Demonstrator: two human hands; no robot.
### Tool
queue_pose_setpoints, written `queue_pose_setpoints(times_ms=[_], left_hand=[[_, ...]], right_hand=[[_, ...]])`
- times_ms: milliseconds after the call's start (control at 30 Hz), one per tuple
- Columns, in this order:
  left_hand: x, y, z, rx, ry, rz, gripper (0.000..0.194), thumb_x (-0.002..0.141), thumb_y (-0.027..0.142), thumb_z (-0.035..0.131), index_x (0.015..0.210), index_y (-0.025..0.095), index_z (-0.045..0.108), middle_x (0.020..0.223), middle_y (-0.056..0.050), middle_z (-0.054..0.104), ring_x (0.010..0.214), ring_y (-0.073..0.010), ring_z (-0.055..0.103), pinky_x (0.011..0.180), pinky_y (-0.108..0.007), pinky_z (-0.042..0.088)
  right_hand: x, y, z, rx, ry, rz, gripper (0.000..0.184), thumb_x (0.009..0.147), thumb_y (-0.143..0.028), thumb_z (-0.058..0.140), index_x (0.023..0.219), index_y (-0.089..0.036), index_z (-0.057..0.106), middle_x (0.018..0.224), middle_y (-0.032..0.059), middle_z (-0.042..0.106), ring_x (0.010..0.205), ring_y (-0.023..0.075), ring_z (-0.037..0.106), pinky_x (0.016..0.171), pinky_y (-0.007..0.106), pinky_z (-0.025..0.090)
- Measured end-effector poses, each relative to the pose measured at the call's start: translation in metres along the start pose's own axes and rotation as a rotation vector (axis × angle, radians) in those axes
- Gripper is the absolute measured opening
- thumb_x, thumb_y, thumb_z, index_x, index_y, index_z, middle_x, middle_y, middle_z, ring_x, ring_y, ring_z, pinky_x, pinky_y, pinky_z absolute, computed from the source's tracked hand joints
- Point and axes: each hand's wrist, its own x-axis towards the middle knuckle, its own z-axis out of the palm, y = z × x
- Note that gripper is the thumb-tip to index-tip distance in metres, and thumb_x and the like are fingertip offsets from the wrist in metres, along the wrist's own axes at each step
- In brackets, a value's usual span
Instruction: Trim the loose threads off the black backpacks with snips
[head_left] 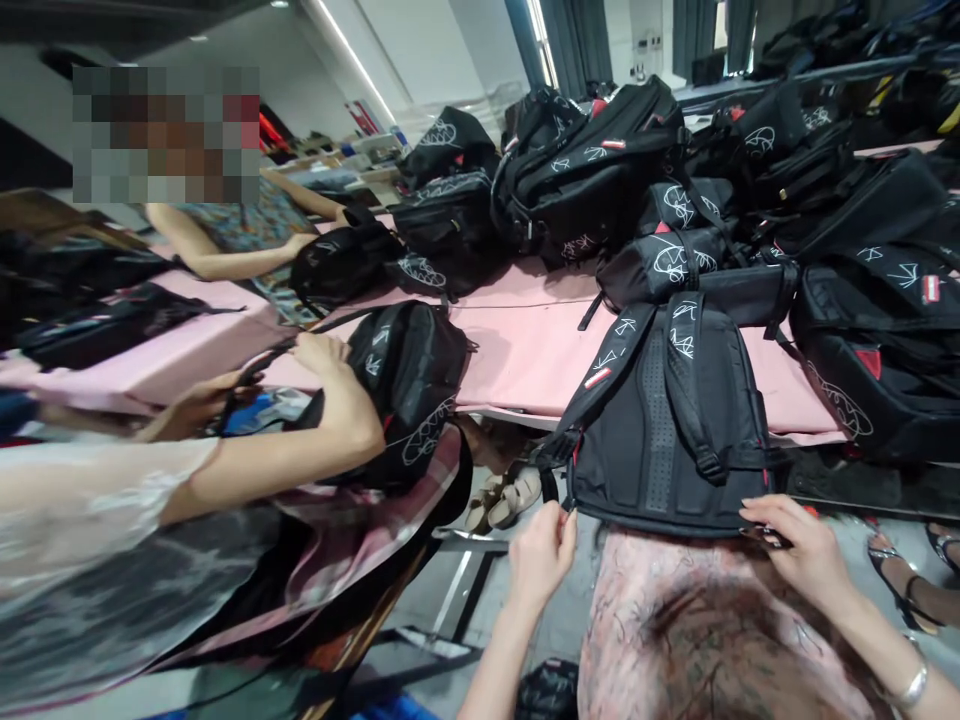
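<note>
A: What is the person holding?

B: A black backpack (667, 420), lying back-panel up with its shoulder straps uppermost, half on the pink desk (525, 350) and half drooping over the near edge toward the person's lap. That overhang seems to bring its bottom hem within easy reach.

A: And the hands?

B: The left hand (541, 550) sits at the bag's 7 o'clock corner, fingers curled closed, pinching the hem or a strap end there. The right hand (795, 545) is at the 5 o'clock corner, fingers bent and pressed onto the lower edge; whether it grips something small cannot be told. A bracelet (911, 685) shows on that wrist. Holding both corners appears to keep the bag spread flat.

A: Anything around it?

B: At 12 and 2 o'clock, a pile of matching backpacks (600, 170) with white printed designs. At 9 o'clock, a co-worker's hand (319, 352) rests on another backpack (412, 380), and farther off a second co-worker handles a bag too. Sandalled feet (506, 497) show under the desk.
</note>
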Motion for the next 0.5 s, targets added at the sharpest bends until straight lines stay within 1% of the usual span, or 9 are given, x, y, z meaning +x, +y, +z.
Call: queue_pose_setpoints(times_ms=[33, 100, 167, 200, 233, 300, 333, 400, 500], left_hand=[[0.003, -0.001, -0.006, -0.045, -0.045, -0.031, 0.023, 0.081, 0.033, 0.047, 0.062, 0.020, 0.047, 0.054, 0.002, 0.047, 0.050, -0.0126, 0.046, 0.050, -0.025, 0.032], [0.009, 0.007, -0.013, -0.197, -0.037, -0.095, 0.020, 0.083, 0.035, 0.045, 0.073, 0.019, 0.054, 0.065, -0.001, 0.056, 0.061, -0.0143, 0.053, 0.058, -0.026, 0.040], [0.018, 0.023, -0.011, -0.468, 0.005, -0.172, 0.023, 0.084, 0.036, 0.043, 0.093, 0.019, 0.057, 0.090, -0.005, 0.063, 0.080, -0.0168, 0.059, 0.072, -0.030, 0.044], [0.025, 0.031, -0.008, -0.626, -0.018, -0.217, 0.027, 0.083, 0.036, 0.045, 0.103, 0.020, 0.055, 0.103, -0.008, 0.062, 0.090, -0.0177, 0.058, 0.078, -0.031, 0.045], [0.033, 0.039, -0.002, -0.777, -0.078, -0.270, 0.031, 0.081, 0.036, 0.049, 0.108, 0.020, 0.053, 0.112, -0.009, 0.059, 0.098, -0.0182, 0.057, 0.081, -0.031, 0.045], [0.053, 0.052, 0.011, -1.005, -0.213, -0.422, 0.039, 0.076, 0.034, 0.058, 0.112, 0.020, 0.053, 0.121, -0.011, 0.054, 0.104, -0.0183, 0.055, 0.081, -0.028, 0.045], [0.065, 0.057, 0.018, -1.067, -0.255, -0.501, 0.042, 0.073, 0.033, 0.061, 0.112, 0.020, 0.054, 0.120, -0.011, 0.055, 0.102, -0.0179, 0.056, 0.078, -0.027, 0.046], [0.087, 0.064, 0.031, -1.126, -0.286, -0.611, 0.044, 0.072, 0.034, 0.062, 0.113, 0.017, 0.054, 0.108, -0.012, 0.060, 0.089, -0.0151, 0.059, 0.067, -0.024, 0.045], [0.107, 0.068, 0.044, -1.133, -0.274, -0.618, 0.046, 0.072, 0.037, 0.061, 0.111, 0.014, 0.054, 0.089, -0.006, 0.060, 0.067, -0.0091, 0.054, 0.055, -0.020, 0.039]], right_hand=[[0.000, -0.002, -0.001, 0.006, -0.005, -0.006, 0.037, 0.072, -0.005, 0.041, 0.096, -0.023, 0.064, 0.097, 0.0055, 0.066, 0.090, 0.0186, 0.063, 0.071, 0.030, 0.054], [0.000, -0.005, -0.004, 0.020, -0.011, -0.028, 0.037, 0.073, -0.005, 0.042, 0.097, -0.023, 0.064, 0.096, 0.0060, 0.065, 0.089, 0.0183, 0.063, 0.070, 0.028, 0.055], [-0.003, -0.008, -0.008, 0.041, -0.009, -0.047, 0.035, 0.075, -0.007, 0.043, 0.097, -0.024, 0.064, 0.093, 0.0065, 0.066, 0.085, 0.0180, 0.064, 0.068, 0.026, 0.055], [-0.005, -0.009, -0.010, 0.055, -0.011, -0.052, 0.033, 0.076, -0.008, 0.044, 0.097, -0.024, 0.064, 0.091, 0.0067, 0.066, 0.084, 0.0179, 0.064, 0.067, 0.026, 0.056], [-0.008, -0.009, -0.012, 0.067, -0.015, -0.053, 0.031, 0.077, -0.009, 0.045, 0.097, -0.024, 0.064, 0.090, 0.0071, 0.065, 0.082, 0.0180, 0.065, 0.066, 0.025, 0.056], [-0.014, -0.008, -0.016, 0.085, -0.027, -0.050, 0.030, 0.078, -0.011, 0.046, 0.098, -0.024, 0.063, 0.089, 0.0080, 0.064, 0.081, 0.0182, 0.065, 0.065, 0.024, 0.056], [-0.017, -0.007, -0.017, 0.091, -0.033, -0.048, 0.029, 0.078, -0.011, 0.046, 0.098, -0.024, 0.062, 0.090, 0.0083, 0.064, 0.081, 0.0182, 0.065, 0.065, 0.024, 0.056], [-0.021, -0.006, -0.020, 0.103, -0.053, -0.039, 0.028, 0.079, -0.011, 0.045, 0.098, -0.024, 0.060, 0.090, 0.0087, 0.062, 0.081, 0.0177, 0.064, 0.065, 0.023, 0.056], [-0.023, -0.003, -0.021, 0.114, -0.100, -0.008, 0.025, 0.080, -0.011, 0.045, 0.096, -0.024, 0.058, 0.091, 0.0083, 0.060, 0.079, 0.0165, 0.064, 0.065, 0.023, 0.055]])
